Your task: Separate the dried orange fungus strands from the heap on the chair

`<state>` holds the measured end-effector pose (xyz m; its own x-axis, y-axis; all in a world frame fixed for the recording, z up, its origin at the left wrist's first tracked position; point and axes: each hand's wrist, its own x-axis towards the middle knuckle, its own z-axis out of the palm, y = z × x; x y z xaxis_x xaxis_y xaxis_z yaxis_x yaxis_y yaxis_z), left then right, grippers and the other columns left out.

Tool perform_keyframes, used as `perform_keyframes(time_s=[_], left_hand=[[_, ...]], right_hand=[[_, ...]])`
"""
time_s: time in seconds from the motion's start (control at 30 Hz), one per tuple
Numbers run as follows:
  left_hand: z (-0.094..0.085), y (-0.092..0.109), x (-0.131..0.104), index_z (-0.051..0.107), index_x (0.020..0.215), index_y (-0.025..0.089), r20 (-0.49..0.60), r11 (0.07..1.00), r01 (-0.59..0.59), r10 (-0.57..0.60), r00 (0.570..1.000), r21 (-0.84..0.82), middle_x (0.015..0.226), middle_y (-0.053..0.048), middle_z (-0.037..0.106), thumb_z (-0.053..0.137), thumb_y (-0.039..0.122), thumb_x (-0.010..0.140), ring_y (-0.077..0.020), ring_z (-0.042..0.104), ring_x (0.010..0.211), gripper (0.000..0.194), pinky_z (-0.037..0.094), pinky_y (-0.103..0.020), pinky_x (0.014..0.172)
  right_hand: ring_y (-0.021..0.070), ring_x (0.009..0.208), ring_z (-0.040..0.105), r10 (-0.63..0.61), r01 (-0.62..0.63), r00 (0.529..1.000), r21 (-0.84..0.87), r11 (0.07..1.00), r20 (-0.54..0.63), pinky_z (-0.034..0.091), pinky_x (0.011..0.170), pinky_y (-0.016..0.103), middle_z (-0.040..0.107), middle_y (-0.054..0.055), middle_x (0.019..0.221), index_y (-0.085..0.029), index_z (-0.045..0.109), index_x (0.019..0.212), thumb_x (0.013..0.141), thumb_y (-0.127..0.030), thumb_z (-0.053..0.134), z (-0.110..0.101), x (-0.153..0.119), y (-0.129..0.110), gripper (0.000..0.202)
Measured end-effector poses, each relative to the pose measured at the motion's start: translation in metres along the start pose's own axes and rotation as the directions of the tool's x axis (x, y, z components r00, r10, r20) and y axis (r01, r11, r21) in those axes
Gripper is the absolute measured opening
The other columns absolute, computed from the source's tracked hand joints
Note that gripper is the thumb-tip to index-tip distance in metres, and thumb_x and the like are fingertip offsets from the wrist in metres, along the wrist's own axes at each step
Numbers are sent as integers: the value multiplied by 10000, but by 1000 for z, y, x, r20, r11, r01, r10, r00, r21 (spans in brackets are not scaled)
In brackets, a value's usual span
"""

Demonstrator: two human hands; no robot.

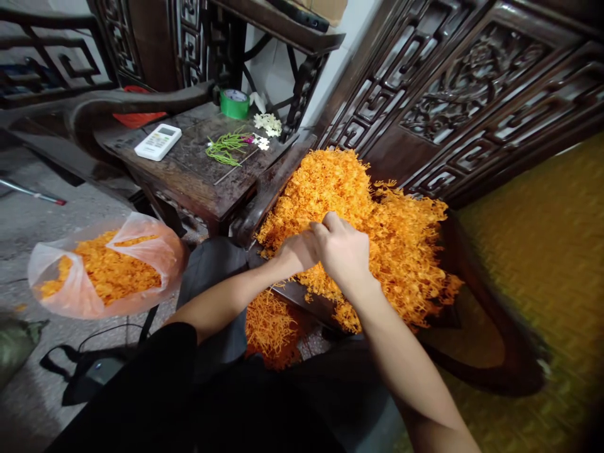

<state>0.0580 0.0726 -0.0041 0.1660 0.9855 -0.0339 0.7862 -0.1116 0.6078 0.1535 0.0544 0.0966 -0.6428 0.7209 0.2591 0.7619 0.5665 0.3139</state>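
A large heap of orange flower-like pieces (401, 251) covers the dark wooden seat in front of me. Above its near side my two hands meet. My left hand (302, 249) is blurred, its fingers partly hidden behind the right one. My right hand (343, 246) is closed, knuckles up, and what it holds, if anything, is too small to make out. Orange stringy pieces (271, 324) lie lower down, between my legs. At the left, an open plastic bag (89, 277) holds more orange pieces.
On a small wooden table (193, 182) are a white remote (158, 142), green tape (234, 104), green stems (226, 148) and white flowers (268, 124). A carved wooden backrest (472, 82) rises behind the heap. A black strapped item (94, 374) lies at lower left.
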Motion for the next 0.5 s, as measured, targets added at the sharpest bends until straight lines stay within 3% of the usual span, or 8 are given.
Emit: perform_keyframes(time_s=[0.07,0.27,0.5], left_hand=[[2,2,-3,741,950,109,-6,1000,-18,18,1000,25,850,-151,727,530,362,968,-271,712,850,330,527,-352,765],[-2,6,-10,764,985,112,-42,998,-37,40,998,59,943,-154,761,409,317,1014,-244,712,876,411,513,-341,785],[-6,4,-12,790,862,140,-8,990,-113,114,993,81,846,-136,754,482,326,972,-235,709,797,376,498,-314,697]], right_hand=[[213,781,590,27,-27,999,17,999,-21,273,561,337,660,123,927,-178,767,1094,1055,-299,421,-6,6,4,369],[242,777,614,-15,15,1000,13,1000,4,313,584,345,673,158,1046,-112,634,1388,984,-572,552,-24,6,18,618],[236,808,644,-140,139,987,18,990,84,334,591,329,680,137,1015,-126,623,1410,981,-592,551,-37,-10,28,638]])
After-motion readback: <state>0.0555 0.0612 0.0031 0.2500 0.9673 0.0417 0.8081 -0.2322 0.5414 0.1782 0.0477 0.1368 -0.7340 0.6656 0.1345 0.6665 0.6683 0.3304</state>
